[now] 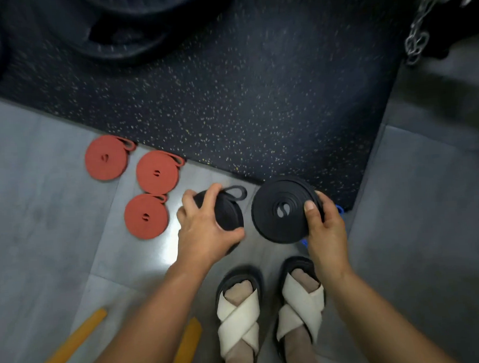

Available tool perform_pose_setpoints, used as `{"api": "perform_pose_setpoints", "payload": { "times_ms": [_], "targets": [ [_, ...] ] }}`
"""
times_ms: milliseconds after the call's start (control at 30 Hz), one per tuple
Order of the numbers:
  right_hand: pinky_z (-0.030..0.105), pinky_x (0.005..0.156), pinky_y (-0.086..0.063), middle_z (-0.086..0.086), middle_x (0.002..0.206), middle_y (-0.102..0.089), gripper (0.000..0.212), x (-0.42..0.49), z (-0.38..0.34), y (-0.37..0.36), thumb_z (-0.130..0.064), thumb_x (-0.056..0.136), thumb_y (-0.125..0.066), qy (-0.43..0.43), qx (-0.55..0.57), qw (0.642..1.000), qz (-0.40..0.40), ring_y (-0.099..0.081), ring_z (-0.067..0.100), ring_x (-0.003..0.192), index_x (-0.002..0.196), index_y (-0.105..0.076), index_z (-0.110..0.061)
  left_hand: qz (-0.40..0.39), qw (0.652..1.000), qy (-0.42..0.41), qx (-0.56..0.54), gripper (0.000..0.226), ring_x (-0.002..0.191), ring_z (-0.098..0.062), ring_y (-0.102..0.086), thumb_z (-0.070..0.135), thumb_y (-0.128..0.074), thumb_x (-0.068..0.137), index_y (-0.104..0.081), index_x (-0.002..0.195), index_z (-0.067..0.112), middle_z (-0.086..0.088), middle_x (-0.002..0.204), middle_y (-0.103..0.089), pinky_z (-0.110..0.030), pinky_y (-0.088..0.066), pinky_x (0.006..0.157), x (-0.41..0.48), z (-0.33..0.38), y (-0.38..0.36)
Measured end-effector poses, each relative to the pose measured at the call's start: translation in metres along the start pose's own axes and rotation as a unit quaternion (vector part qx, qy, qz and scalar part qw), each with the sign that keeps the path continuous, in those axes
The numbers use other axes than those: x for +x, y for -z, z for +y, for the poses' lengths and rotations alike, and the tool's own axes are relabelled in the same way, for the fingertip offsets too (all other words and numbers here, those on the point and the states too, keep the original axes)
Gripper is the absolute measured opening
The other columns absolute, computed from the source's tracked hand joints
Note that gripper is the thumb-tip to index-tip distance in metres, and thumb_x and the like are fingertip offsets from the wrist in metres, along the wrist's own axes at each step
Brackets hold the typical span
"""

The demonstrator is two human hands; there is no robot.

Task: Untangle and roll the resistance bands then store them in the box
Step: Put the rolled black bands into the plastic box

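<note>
My left hand (205, 234) grips a rolled black band (229, 212) with its loop end sticking up. My right hand (324, 232) holds a second, larger black roll (279, 209) by its right edge, thumb on its face. Both rolls hover just above the grey floor in front of my feet. Three rolled red bands lie flat on the floor to the left: one far (106, 157), one middle (156, 172), one near (146, 216). A bit of blue band (339, 209) peeks out behind my right hand. No box is in view.
A dark speckled rubber mat (255, 96) covers the floor ahead, with black weight plates (128, 28) on its far side. A metal chain (418, 30) hangs at top right. Two yellow strips (72, 351) lie at bottom left. My sandalled feet (268, 311) stand below the hands.
</note>
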State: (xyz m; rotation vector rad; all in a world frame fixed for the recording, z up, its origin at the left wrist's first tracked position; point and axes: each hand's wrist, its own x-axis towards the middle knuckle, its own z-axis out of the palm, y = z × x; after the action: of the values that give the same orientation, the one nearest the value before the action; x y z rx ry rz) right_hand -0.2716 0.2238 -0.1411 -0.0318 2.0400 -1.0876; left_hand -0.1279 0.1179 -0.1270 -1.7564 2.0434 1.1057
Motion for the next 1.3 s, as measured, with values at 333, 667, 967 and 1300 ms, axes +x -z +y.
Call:
{"api": "perform_pose_setpoints", "payload": {
  "times_ms": [333, 667, 967, 1300],
  "targets": [
    [0.005, 0.082, -0.031, 0.0, 0.121, -0.05, 0.037, -0.164, -0.175, 0.078, -0.012, 0.096, -0.046, 0.034, 0.009, 0.999, -0.014, -0.045, 0.009, 0.112, 0.132, -0.046, -0.007, -0.013, 0.997, -0.056, 0.059, 0.081, 0.124, -0.029, -0.025, 0.037, -0.072, 0.062, -0.033, 0.133, 0.041, -0.002, 0.141, -0.013, -0.04, -0.039, 0.1, -0.165, 0.091, 0.17],
    [0.028, 0.096, -0.042, 0.005, 0.127, -0.056, 0.036, -0.346, -0.284, 0.165, -0.017, 0.094, -0.049, 0.064, 0.072, 0.995, 0.024, -0.052, 0.018, 0.117, 0.13, -0.049, -0.013, 0.0, 0.979, -0.194, 0.066, 0.083, 0.129, -0.027, -0.025, 0.041, -0.069, 0.059, -0.033, 0.132, 0.047, 0.0, 0.145, -0.014, -0.038, -0.039, 0.101, -0.32, 0.16, 0.303],
    [0.021, 0.09, -0.04, 0.003, 0.118, -0.059, 0.032, -0.457, -0.286, 0.253, -0.012, 0.094, -0.049, 0.107, 0.132, 0.979, 0.113, -0.053, 0.012, 0.108, 0.125, -0.052, -0.007, -0.025, 0.947, -0.295, 0.126, 0.081, 0.13, -0.027, -0.021, 0.045, -0.068, 0.062, -0.029, 0.133, 0.046, -0.003, 0.144, -0.013, -0.037, -0.037, 0.102, -0.429, 0.201, 0.324],
    [0.018, 0.086, -0.044, 0.001, 0.112, -0.058, 0.027, -0.573, -0.177, 0.385, -0.014, 0.095, -0.048, 0.112, 0.181, 0.952, 0.22, -0.054, 0.013, 0.103, 0.122, -0.053, -0.013, -0.006, 0.902, -0.397, 0.169, 0.085, 0.128, -0.025, -0.021, 0.042, -0.072, 0.062, -0.03, 0.136, 0.043, -0.001, 0.141, -0.013, -0.039, -0.037, 0.101, -0.569, 0.221, 0.24]
  ]
}}
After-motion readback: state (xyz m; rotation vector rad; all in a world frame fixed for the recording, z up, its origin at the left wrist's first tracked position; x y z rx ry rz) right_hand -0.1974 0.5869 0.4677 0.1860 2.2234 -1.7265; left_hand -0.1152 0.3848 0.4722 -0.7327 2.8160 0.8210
